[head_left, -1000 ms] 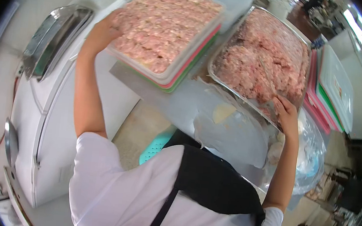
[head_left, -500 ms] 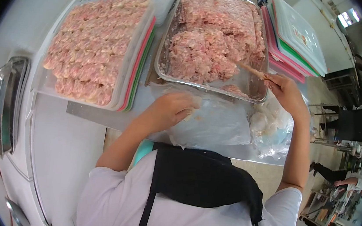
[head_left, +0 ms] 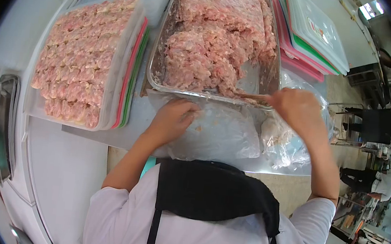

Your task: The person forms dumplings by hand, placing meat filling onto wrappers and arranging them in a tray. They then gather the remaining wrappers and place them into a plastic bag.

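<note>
With the plastic tub (head_left: 80, 57) at ten o'clock already packed with formed pieces and the steel tray (head_left: 160, 47) at twelve still heaped with minced filling (head_left: 208, 42), the right hand (head_left: 297, 109) grips a wooden stick (head_left: 250, 96) dipped in it while the left hand (head_left: 174, 117) curls loosely on the plastic sheet (head_left: 223, 134).

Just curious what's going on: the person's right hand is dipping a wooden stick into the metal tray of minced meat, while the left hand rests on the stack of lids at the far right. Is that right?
Not quite. The head view shows the left hand resting on the plastic sheet just in front of the metal tray, not on the lids. The right hand does hold the wooden stick at the minced meat.
</note>
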Motion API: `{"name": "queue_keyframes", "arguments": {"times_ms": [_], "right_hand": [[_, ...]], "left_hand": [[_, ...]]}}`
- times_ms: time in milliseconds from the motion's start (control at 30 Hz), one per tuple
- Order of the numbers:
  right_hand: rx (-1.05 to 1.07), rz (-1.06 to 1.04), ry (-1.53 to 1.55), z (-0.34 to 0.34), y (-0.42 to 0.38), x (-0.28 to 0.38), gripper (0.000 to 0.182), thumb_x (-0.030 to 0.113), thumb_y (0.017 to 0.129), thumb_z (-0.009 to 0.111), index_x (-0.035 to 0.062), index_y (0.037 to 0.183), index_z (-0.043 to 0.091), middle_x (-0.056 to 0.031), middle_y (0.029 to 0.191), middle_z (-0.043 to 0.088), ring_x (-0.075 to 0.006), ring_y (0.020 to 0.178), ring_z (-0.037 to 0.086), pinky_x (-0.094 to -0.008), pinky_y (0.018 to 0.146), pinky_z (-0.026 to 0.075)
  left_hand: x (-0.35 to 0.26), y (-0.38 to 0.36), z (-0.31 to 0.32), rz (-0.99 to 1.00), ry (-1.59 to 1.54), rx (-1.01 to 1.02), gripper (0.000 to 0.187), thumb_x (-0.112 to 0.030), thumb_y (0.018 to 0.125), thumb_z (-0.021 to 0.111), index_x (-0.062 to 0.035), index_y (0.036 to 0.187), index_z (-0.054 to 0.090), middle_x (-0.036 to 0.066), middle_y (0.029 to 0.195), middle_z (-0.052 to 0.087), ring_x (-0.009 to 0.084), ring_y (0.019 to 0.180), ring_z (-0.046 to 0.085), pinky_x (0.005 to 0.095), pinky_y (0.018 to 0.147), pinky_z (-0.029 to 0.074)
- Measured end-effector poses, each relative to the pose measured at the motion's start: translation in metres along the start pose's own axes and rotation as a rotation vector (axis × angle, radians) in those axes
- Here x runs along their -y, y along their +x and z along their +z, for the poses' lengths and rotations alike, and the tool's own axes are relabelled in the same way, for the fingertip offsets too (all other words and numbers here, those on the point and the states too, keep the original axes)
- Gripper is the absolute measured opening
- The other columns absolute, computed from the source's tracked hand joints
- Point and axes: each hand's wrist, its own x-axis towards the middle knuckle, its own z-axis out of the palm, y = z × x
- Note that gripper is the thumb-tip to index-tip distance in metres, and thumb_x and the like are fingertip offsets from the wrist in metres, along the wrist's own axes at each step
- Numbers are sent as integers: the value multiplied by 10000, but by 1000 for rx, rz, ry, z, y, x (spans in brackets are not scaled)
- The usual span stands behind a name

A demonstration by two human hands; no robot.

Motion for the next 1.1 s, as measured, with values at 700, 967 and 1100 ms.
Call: {"name": "queue_keyframes", "arguments": {"times_ms": [700, 967, 1100], "right_hand": [[11, 18, 145, 14, 3, 10, 257, 308, 886, 596, 92, 747, 613, -74, 640, 562, -286, 609, 613, -407, 533, 483], [51, 37, 237, 48, 28, 8, 301, 307, 924, 556, 81, 739, 630, -110, 649, 597, -313, 644, 609, -442, 580, 466], [60, 110, 464, 34, 23, 31, 316, 311, 934, 543, 58, 791, 669, -155, 677, 616, -310, 666, 618, -433, 597, 463]], "left_hand": [[9, -7, -16, -246, -866, 68, 238, -146, 894, 612, 6, 1074, 649, 55, 972, 671, 134, 918, 610, 269, 836, 473], [9, -13, -27, -237, -659, 118, 262, -175, 903, 611, 0, 1093, 652, 60, 988, 671, 121, 916, 608, 271, 846, 468], [4, -18, -25, -171, -542, 193, 271, -189, 916, 600, 6, 1097, 649, 62, 995, 668, 130, 966, 602, 276, 862, 462]]}}
